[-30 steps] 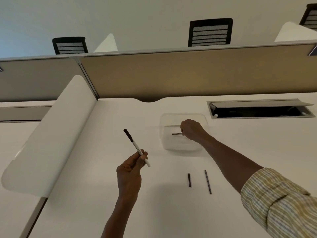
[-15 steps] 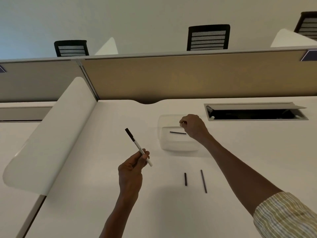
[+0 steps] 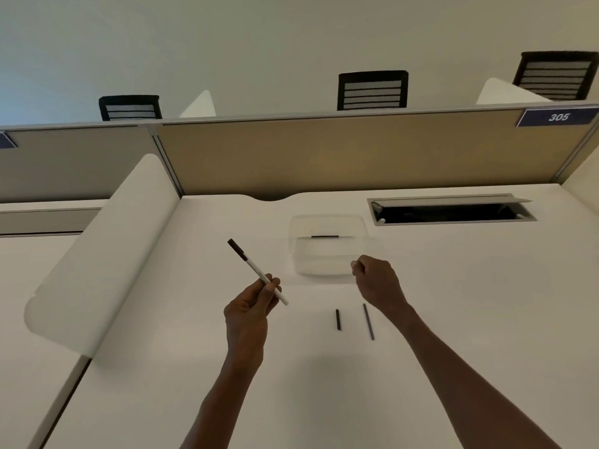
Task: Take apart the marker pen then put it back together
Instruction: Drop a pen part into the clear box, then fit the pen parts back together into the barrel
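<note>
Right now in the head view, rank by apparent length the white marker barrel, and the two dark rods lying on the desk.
1. White marker barrel with black cap
2. Longer thin dark rod
3. Short dark rod
The held barrel is raised toward the camera, which may exaggerate it.

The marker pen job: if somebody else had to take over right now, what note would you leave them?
Left hand: holds the white marker pen barrel with black cap up off the desk, in its fingers.
Right hand: fingers curled, appears to hold nothing, just in front of the clear plastic tray.
Parts: one thin dark stick lies inside the tray; a short dark stick and a longer dark rod lie apart on the white desk.
Done: pen appears taken apart, with three pieces out.
Left: gather the loose pieces and refit them into the barrel.
</note>
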